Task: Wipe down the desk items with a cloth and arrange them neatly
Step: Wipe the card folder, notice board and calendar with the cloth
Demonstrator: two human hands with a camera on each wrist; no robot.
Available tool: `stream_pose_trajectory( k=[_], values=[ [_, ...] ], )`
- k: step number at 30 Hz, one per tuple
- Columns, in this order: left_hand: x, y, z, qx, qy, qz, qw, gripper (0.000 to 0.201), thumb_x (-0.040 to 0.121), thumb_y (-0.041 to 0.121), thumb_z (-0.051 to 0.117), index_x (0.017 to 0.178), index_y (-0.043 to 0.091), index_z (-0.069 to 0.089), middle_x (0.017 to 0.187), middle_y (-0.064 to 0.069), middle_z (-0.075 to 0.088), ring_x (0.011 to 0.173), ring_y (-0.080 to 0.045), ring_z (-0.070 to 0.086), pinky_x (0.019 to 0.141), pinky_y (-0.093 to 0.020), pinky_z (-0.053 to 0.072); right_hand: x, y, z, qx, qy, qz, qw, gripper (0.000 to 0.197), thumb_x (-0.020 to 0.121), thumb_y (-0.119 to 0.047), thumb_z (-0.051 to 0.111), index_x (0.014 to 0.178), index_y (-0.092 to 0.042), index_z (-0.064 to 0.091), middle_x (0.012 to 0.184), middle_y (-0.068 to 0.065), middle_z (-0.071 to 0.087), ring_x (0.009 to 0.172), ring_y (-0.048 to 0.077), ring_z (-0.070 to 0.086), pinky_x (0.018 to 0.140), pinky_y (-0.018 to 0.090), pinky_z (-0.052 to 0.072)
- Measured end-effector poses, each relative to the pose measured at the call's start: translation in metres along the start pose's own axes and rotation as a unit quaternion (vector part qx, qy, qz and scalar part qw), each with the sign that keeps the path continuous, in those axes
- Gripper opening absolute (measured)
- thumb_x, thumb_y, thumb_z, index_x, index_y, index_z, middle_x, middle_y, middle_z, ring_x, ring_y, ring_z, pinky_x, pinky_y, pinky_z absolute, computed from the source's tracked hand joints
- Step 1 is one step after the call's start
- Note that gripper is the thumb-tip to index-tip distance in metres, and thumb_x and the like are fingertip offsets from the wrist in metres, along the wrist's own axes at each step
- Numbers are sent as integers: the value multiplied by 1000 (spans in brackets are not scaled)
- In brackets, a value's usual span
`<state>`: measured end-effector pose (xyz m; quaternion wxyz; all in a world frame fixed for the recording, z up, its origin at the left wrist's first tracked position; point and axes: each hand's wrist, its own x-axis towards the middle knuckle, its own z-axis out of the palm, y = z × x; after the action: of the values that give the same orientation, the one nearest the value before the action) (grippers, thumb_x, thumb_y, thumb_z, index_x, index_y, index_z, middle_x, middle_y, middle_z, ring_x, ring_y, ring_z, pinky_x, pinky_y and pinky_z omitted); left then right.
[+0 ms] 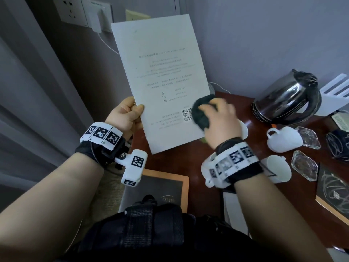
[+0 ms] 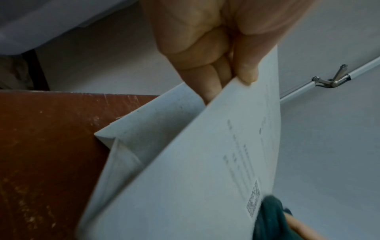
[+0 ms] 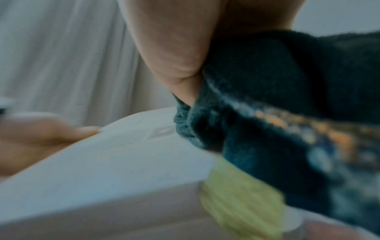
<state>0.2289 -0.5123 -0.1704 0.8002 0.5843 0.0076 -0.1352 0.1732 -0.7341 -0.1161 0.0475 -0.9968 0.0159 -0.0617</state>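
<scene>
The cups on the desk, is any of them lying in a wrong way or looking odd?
Yes. One white cup lies tipped on its side beside the kettle, near the glass dishes. A second white cup, partly hidden behind the right wrist, also seems tipped. No spill shows.

Matt white paper booklet (image 1: 162, 80); dark, fuzzy cloth (image 1: 202, 114). Glossy steel kettle (image 1: 287, 97). Scuffed reddish wooden desk (image 1: 243, 108), smooth white ceramic cup (image 1: 283, 138).
</scene>
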Motion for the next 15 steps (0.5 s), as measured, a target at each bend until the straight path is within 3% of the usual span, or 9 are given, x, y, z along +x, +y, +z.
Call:
stream_pose_trajectory(
  k=[2, 6, 10, 12, 15],
  values=[
    [1, 1, -3, 2, 2, -2, 1000, 25, 98, 4, 37, 101, 18, 57, 92, -13, 50, 75, -14, 64, 65, -31, 58, 6, 23, -21, 4, 58, 54, 997, 54, 78, -5, 57, 129, -24, 51, 138, 4, 37, 120, 31, 34, 85, 37, 41],
    [0, 0, -1, 28, 5, -3, 1000, 25, 98, 4, 37, 101, 17, 57, 94, -12, 55, 83, -22, 63, 67, -32, 58, 6, 46, -36, 66, 119, 55, 989, 46, 80, -7, 58, 124, -19, 56, 130, 9, 44, 117, 32, 42, 92, 38, 41],
    [-5, 2, 5, 50, -10, -5, 999, 23, 98, 3, 37, 100, 15, 56, 92, -11, 64, 77, -17, 67, 72, -35, 57, 6, 43, -34, 165, 123, 63, 977, 41, 82, -10, 61, 122, -17, 57, 128, 5, 44, 112, 23, 49, 90, 18, 34],
    [-7, 2, 3, 85, -25, -1, 996, 23, 97, 3, 38, 100, 15, 57, 97, -20, 58, 84, -29, 62, 81, -47, 52, 5, 40, -34, 195, 129, 68, 970, 39, 82, -10, 62, 120, -17, 57, 130, 4, 43, 111, 19, 49, 86, 10, 30],
    [-8, 0, -5, 129, -37, -5, 991, 25, 95, 9, 47, 96, 25, 66, 94, -19, 62, 92, -37, 55, 90, -64, 40, 5, 40, -39, 230, 118, 64, 964, 39, 82, -10, 64, 120, -17, 56, 141, 2, 37, 120, 12, 42, 88, 5, 23]
  ],
)
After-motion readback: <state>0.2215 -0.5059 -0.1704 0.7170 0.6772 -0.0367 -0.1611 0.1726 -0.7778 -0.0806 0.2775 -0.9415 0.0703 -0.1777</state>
